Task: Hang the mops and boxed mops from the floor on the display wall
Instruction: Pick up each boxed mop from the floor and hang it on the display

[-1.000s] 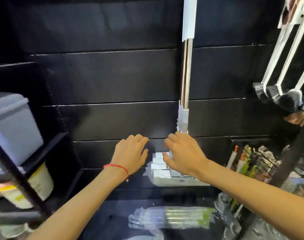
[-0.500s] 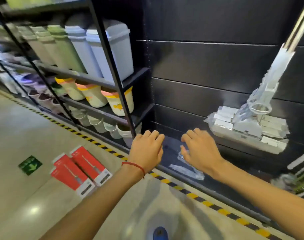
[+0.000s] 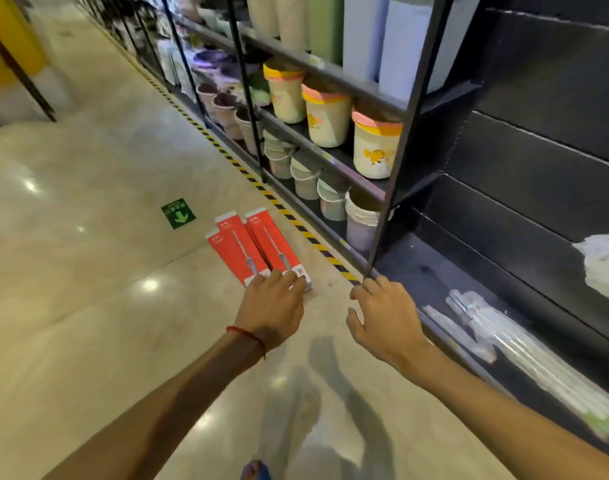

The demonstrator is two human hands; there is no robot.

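— Position of the long red cardboard mop boxes (image 3: 258, 247)?
— They were laid side by side on the glossy beige floor (image 3: 88, 306), well apart from the black slatted display wall (image 3: 538, 209).
— Grip?
— The left hand (image 3: 273, 306) was stretched, fingers straight, over the boxes' near ends; contact could not be judged. The right hand (image 3: 382, 317) was spread loosely, nothing held.

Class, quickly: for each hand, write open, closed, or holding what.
Left hand: open, holding nothing, fingers extended over the red mop boxes; contact unclear.
Right hand: open, fingers spread, holding nothing.
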